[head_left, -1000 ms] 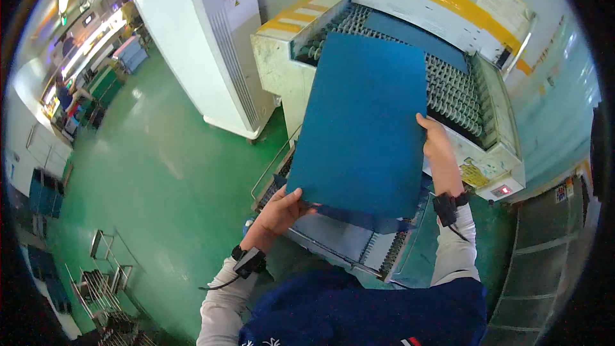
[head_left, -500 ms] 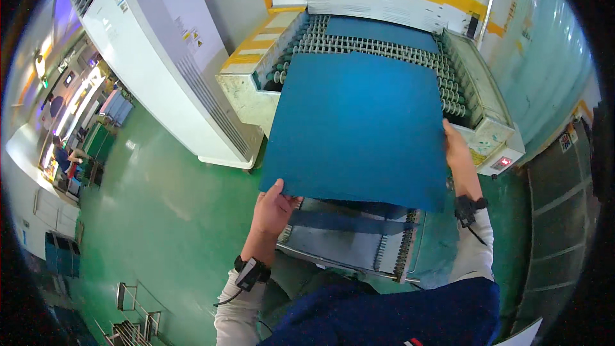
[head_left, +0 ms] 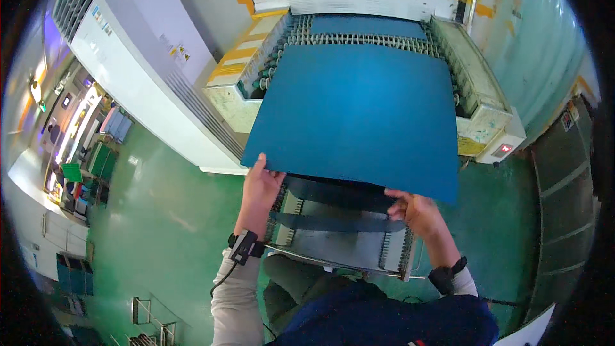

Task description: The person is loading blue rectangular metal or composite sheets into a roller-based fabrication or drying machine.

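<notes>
A large flat blue panel (head_left: 355, 115) lies tilted in front of me, its far part over the rollers (head_left: 378, 40) of a conveyor machine. My left hand (head_left: 259, 186) is closed on its near left corner, thumb on top. At the near edge, right of the middle, my right hand (head_left: 416, 214) has its fingers curled against the panel's edge; part of its grip is hidden. Farther in, a second blue panel (head_left: 368, 25) rests on the rollers. Below the held panel stands a slotted rack (head_left: 339, 250) with dark panels standing in it.
The machine's side walls (head_left: 477, 74) flank the rollers, with a lit red display (head_left: 505, 148) at the right. A tall white air conditioner (head_left: 147, 83) stands left, dark grey panelling (head_left: 564, 186) right. Metal frames (head_left: 150, 320) sit on the green floor (head_left: 173, 237). People work far left.
My right hand has gone from the panel's right side to its near edge. The panel has turned slightly, and my left hand has moved a little up and left with its corner.
</notes>
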Tool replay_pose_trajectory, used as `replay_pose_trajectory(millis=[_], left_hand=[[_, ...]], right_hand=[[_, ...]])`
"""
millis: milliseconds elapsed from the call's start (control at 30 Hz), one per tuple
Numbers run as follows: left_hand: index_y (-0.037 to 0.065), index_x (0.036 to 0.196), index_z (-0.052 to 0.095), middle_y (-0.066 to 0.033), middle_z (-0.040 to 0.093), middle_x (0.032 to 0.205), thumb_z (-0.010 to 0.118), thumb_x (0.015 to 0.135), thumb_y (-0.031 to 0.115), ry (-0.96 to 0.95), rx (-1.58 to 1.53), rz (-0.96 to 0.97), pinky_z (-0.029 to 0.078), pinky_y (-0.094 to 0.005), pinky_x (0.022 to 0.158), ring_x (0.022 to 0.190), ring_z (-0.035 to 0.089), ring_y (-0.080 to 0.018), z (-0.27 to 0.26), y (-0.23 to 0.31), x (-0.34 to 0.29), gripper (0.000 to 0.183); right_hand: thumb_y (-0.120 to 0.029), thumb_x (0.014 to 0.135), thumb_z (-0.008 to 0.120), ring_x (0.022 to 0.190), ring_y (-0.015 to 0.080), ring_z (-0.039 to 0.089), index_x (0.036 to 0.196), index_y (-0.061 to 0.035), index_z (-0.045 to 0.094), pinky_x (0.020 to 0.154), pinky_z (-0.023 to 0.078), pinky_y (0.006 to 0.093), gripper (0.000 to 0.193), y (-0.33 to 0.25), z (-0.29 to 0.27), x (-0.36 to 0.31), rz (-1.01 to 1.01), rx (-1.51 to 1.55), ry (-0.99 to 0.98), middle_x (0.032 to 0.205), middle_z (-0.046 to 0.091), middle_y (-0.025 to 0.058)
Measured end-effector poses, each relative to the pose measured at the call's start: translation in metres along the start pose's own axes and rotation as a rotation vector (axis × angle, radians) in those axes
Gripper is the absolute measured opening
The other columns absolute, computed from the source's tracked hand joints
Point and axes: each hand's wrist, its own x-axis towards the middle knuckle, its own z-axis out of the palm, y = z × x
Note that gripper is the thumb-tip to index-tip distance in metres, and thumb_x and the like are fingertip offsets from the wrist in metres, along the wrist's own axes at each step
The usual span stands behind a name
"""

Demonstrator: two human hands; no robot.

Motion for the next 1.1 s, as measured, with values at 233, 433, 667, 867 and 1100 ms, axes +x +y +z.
replay_pose_trajectory(millis=[233,433,667,867,1100], left_hand=[[0.013,0.115,0.053,-0.0049,0.059,0.109,0.062,0.09,0.011,0.036,0.025,-0.045,0.047,-0.042,0.088,0.095,0.057,-0.021,0.008,-0.001,0.018,0.026],[0.011,0.107,0.057,-0.0038,0.062,0.098,0.064,0.089,0.01,0.071,0.03,-0.019,0.048,-0.0396,0.085,0.088,0.058,-0.0201,0.01,0.006,0.028,0.019],[0.013,0.113,0.055,-0.0041,0.06,0.103,0.061,0.092,0.013,0.121,0.024,-0.068,0.048,-0.0389,0.084,0.094,0.058,-0.0206,0.002,0.003,0.064,0.022],[0.013,0.115,0.053,-0.0034,0.059,0.109,0.061,0.092,0.013,0.004,0.061,-0.081,0.047,-0.0413,0.088,0.098,0.056,-0.0211,0.012,0.002,0.097,0.024],[0.011,0.11,0.054,-0.0067,0.061,0.107,0.063,0.091,0.012,0.058,0.049,-0.076,0.046,-0.0437,0.096,0.1,0.058,-0.0242,0.021,-0.002,0.111,0.022]], right_hand=[[-0.019,0.089,0.063,0.083,0.0279,0.064,0.097,-0.0066,0.057,0.072,0.05,0.0395,0.016,-0.022,-0.013,0.031,-0.213,0.206,0.414,0.094,0.064,0.0111],[-0.02,0.086,0.066,0.077,0.0246,0.061,0.089,-0.0074,0.059,0.07,0.049,0.0371,0.014,-0.048,-0.038,0.028,-0.242,0.136,0.483,0.088,0.064,0.0079],[-0.021,0.086,0.066,0.073,0.0232,0.062,0.091,-0.006,0.059,0.069,0.049,0.0365,0.017,-0.064,-0.057,0.04,-0.196,0.097,0.465,0.086,0.064,0.0077],[-0.023,0.086,0.065,0.073,0.0228,0.062,0.095,-0.0069,0.059,0.069,0.049,0.0363,0.019,-0.065,-0.081,0.063,-0.142,0.087,0.429,0.087,0.064,0.0073],[-0.025,0.087,0.065,0.074,0.0219,0.06,0.094,-0.0072,0.057,0.069,0.048,0.0356,0.02,-0.073,-0.067,0.081,-0.169,0.043,0.429,0.089,0.063,0.0084]])
